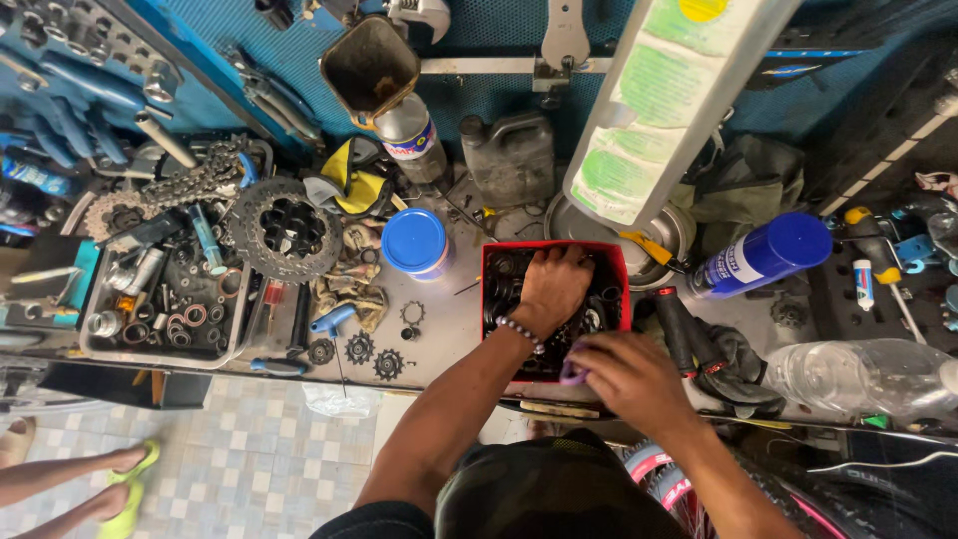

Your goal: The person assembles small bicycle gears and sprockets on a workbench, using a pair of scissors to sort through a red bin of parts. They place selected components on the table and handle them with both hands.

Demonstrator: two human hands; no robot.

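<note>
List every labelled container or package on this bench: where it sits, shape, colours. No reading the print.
Blue spray can: right of the red box, lying down, white label band.
Blue-lidded tub: left of the box, round, pale sides.
Metal bottle: behind the tub, white label.
Grey jug: back centre.
Clear plastic bottle: far right, lying down.

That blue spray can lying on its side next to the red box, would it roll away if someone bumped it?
Probably. The blue spray can lies on its side and is round and smooth, so a nudge could roll it. The dark cloth behind may stop it. Its glossy surface might also be slippery in greasy fingers.
</note>
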